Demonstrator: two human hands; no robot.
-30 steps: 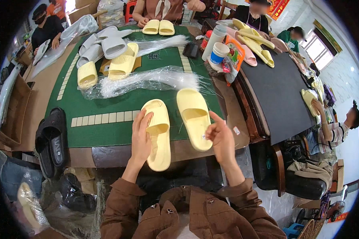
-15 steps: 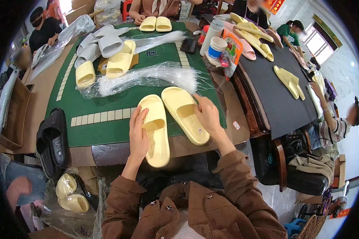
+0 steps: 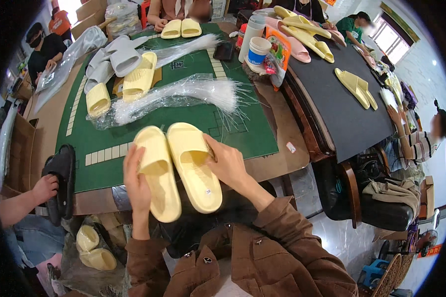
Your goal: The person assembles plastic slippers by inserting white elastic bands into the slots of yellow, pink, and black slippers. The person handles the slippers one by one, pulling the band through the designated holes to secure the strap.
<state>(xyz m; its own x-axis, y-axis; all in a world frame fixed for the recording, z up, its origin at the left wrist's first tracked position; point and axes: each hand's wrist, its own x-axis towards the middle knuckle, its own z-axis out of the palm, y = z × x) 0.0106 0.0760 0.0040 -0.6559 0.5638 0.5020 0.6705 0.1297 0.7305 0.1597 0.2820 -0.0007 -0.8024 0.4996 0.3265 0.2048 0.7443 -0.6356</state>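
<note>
Two pale yellow slide sandals are held side by side, toes pointing away, over the near edge of the green table mat (image 3: 101,174). My left hand (image 3: 136,180) grips the left slide (image 3: 162,198) along its outer side, thumb toward the strap. My right hand (image 3: 228,161) holds the right slide (image 3: 203,190) by its strap's outer side; its fingertips are partly hidden. A small round sticker (image 3: 208,191) shows on the right slide's heel. Beyond them lies a bundle of clear plastic strands (image 3: 203,96) in film, with more yellow slides (image 3: 139,76) and grey slides (image 3: 126,59) behind it.
At the left edge a co-worker's hand (image 3: 45,188) holds black slides (image 3: 62,185). A white-and-blue tub (image 3: 257,52) and a bottle (image 3: 252,34) stand at the back right. A dark table (image 3: 327,109) with yellow and pink slides adjoins. Bagged yellow slides (image 3: 96,252) sit low left.
Both my hands have brought the yellow slides left and closer to me, with the two now touching or nearly so. A co-worker's hand has come in at the left and taken hold of the black slides.
</note>
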